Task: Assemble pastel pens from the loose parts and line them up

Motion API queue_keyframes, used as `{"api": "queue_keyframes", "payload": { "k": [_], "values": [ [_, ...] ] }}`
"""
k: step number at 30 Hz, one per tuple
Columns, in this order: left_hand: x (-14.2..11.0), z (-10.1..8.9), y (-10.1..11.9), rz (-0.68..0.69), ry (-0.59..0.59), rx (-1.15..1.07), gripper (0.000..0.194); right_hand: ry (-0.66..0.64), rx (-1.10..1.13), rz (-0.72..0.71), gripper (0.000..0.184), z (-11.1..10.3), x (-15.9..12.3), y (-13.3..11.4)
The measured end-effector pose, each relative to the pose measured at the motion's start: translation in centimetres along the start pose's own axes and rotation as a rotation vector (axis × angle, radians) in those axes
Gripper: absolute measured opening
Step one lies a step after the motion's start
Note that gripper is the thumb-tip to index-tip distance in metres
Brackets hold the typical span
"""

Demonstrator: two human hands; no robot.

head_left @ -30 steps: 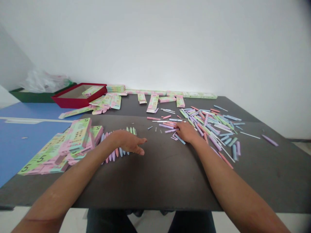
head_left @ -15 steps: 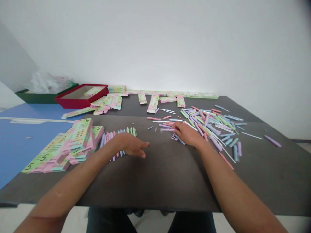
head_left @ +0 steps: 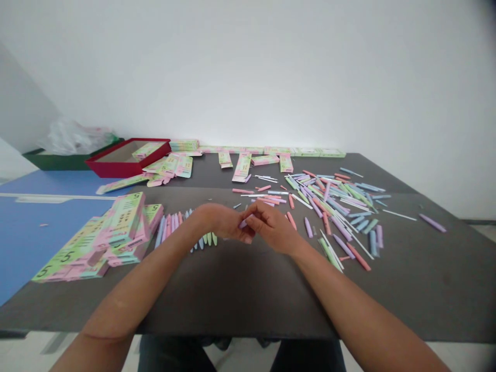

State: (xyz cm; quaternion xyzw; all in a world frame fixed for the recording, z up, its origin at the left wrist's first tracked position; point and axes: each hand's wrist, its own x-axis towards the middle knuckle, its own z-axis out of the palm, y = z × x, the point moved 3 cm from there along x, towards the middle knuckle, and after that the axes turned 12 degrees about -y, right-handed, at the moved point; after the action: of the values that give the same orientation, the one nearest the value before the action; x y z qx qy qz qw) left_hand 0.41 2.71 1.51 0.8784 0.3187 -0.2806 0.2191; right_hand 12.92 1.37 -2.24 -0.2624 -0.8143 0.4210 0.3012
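Grip: your left hand (head_left: 223,222) and right hand (head_left: 273,227) together, fingers on a lilac stick (head_left: 244,223); can't tell which hand clamps it;
Stick: between your hands, above the dark table (head_left: 248,299);
Left: row of pastel sticks (head_left: 170,223) just beyond your left wrist; stacked printed cartons (head_left: 126,219) beside it;
Right: loose scatter of pastel sticks (head_left: 333,217);
Far: flat cartons (head_left: 243,166) along the table's back; red box (head_left: 127,166) at back left;

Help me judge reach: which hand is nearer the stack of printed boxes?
Left. The left hand is to the right of the stack of printed boxes, not touching it; the right hand is farther right, past the left hand.
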Motion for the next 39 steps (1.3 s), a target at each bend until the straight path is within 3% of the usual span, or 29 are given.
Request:
{"api": "queue_keyframes", "payload": {
  "k": [3, 5, 8, 9, 12, 13, 15, 18, 21, 31, 39],
  "values": [
    [-0.2, 0.3, -0.3, -0.035, -0.104, -0.037, 0.03, 0.055, 0.011, -0.01, 0.015, 1.3, 0.0, -0.2],
    [-0.7, 0.2, -0.4, -0.019, -0.122, -0.052, 0.033, 0.002, 0.093, -0.054, 0.017, 1.4, 0.0, -0.3],
    [-1.4, -0.1, -0.7, -0.059, -0.104, -0.046, 0.051, -0.1, 0.171, -0.102, 0.03, -0.3, -0.2, -0.1],
    [-1.6, -0.1, -1.0, -0.115, -0.107, -0.035, 0.061, -0.067, 0.117, -0.068, 0.03, -1.5, -0.3, 0.2],
    [-1.9, 0.0, -1.6, -0.222, -0.137, -0.014, 0.081, 0.231, -0.351, 0.227, 0.015, -6.2, -1.2, 2.2],
    [-1.9, 0.1, -1.7, -0.225, -0.149, -0.012, 0.083, 0.249, -0.502, 0.363, 0.012, -7.4, -1.5, 3.0],
    [-1.9, 0.3, -1.8, -0.219, -0.166, -0.014, 0.084, 0.137, -0.671, 0.584, 0.013, -8.5, -2.0, 4.7],
    [-1.8, 0.4, -2.0, -0.215, -0.173, -0.026, 0.085, -0.096, -0.754, 0.722, 0.015, -8.0, -2.2, 6.3],
    [-2.0, 0.4, -2.0, -0.205, -0.175, -0.027, 0.086, -0.184, -0.783, 0.739, 0.015, -6.7, -2.2, 6.6],
    [-2.6, 0.3, -1.7, -0.232, -0.222, -0.019, 0.084, -0.162, -0.89, 0.831, 0.023, -6.8, -2.4, 6.7],
    [-2.5, 0.5, -1.6, -0.235, -0.22, 0.001, 0.082, -0.191, -0.916, 0.857, 0.023, -5.3, -1.9, 6.5]
  ]
}}
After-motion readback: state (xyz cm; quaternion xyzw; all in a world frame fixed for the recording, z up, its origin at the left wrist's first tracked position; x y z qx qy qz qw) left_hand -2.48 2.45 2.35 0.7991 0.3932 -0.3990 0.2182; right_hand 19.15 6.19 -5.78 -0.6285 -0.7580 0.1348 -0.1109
